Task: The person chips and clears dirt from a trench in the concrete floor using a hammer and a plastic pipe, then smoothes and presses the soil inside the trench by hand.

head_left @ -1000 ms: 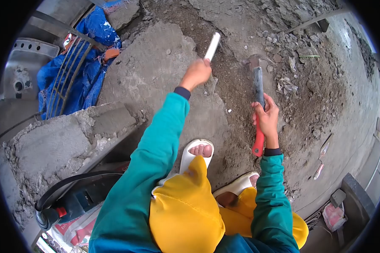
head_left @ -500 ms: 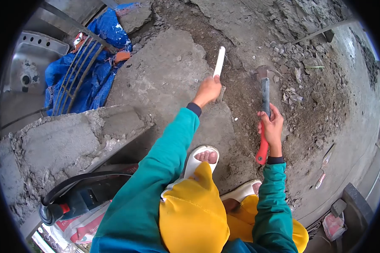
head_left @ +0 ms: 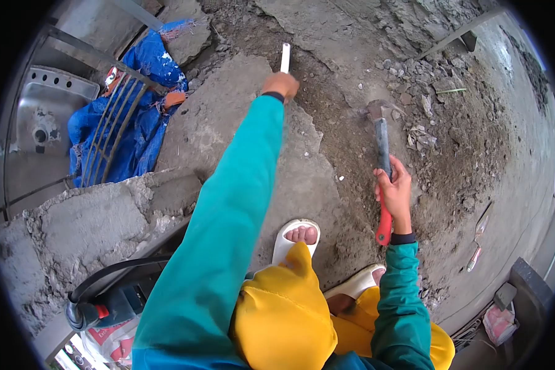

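My left hand [head_left: 280,85] is stretched far forward, its fingers wrapped round a short white stick [head_left: 285,57] that sticks out beyond the fist. What kind of piece it is I cannot make out, and its near end is hidden by the hand. In my right hand [head_left: 396,190] is a hammer [head_left: 382,147] with a red and dark grey handle. Its rusty head points away from me, just over the broken ground. Under my left arm lies a cracked concrete slab [head_left: 228,111], bordered on the right by loose soil and rubble [head_left: 351,148].
A blue tarp [head_left: 120,139] lies under metal bars at the left, next to a steel sink [head_left: 43,114]. A rough concrete block [head_left: 92,225] stands nearer. A trowel [head_left: 478,237] lies at right. Black power equipment [head_left: 120,305] sits at lower left. My sandals [head_left: 293,237] are close below.
My left hand has moved forward and left with the white stick, the arm straighter now. My right hand keeps hold of the hammer, almost in the same place. The view has shifted slightly.
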